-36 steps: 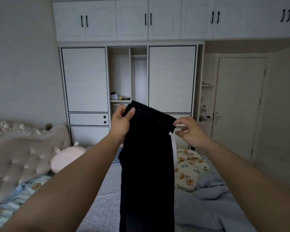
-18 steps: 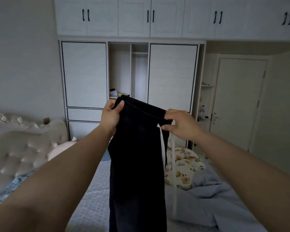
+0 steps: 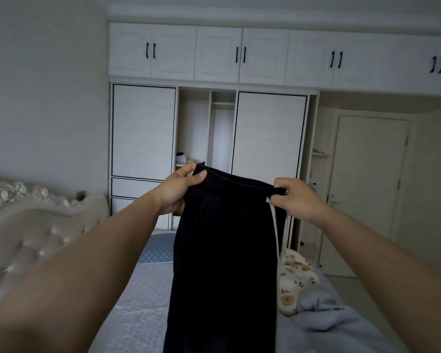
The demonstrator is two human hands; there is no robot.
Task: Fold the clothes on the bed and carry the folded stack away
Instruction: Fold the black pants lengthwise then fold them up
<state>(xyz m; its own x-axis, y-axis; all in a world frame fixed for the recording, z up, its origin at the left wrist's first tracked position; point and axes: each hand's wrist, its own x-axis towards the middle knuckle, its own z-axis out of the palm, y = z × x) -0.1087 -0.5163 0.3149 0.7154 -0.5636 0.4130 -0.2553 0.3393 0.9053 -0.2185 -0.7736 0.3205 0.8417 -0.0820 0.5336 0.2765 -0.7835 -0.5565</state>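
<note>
Wardrobe: tall white panelled wardrobe (image 3: 267, 133) against the far wall, flat doors edged with thin dark lines, an open bay in the middle, a row of upper cabinets with short black bar handles.
Bed: wide bed (image 3: 143, 296) under a grey-blue quilted cover with a fine stitched texture; a cream tufted headboard (image 3: 33, 240) with carved trim curves along its left side.
Trousers: black soft-fabric trousers (image 3: 227, 263), held up in the air above the bed, long axis vertical; gathered elastic waistband on top, tilted down toward the right; legs hang straight down together and run out of view at the bottom edge. A pale stripe runs down the right-hand seam.
Blanket: crumpled pale blue blanket (image 3: 331, 324) heaped on the bed at lower right.
Pillow: rounded white pillow with yellow-brown flower print (image 3: 294, 278), just beside the blanket, partly hidden behind the trousers.
Left hand: left hand (image 3: 178, 191) pinches the waistband's left end, thumb on top.
Right hand: right hand (image 3: 294, 197) grips the waistband's right end with curled fingers.
</note>
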